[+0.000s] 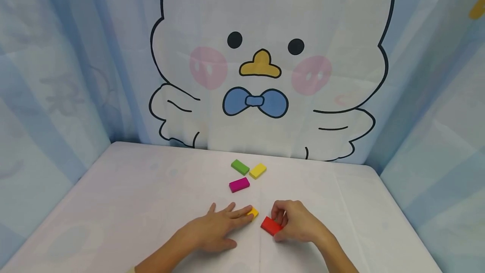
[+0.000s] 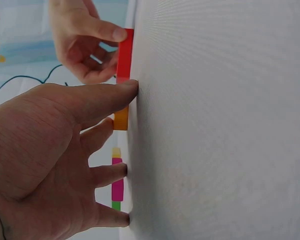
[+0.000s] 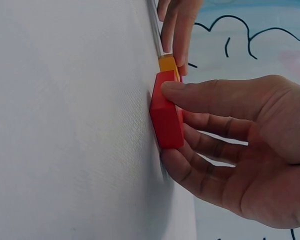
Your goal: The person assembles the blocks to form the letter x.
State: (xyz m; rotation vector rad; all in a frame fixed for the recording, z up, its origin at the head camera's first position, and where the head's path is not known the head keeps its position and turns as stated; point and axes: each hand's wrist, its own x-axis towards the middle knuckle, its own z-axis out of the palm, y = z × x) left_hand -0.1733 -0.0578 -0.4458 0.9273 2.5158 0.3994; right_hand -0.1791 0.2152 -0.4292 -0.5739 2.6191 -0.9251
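My right hand pinches a red block between thumb and curled fingers, low at the tabletop. In the right wrist view, the thumb presses one side of the red block and a fingertip meets its lower end. To the left, my left hand is spread palm down, its straight fingers touching an orange-yellow block and partly covering it. The left wrist view shows the orange block behind the left thumb, with the red block beyond it.
Farther back on the white table lie a magenta block, a green block and a yellow block, close together. A curtain with a cartoon bird hangs behind the table's back edge.
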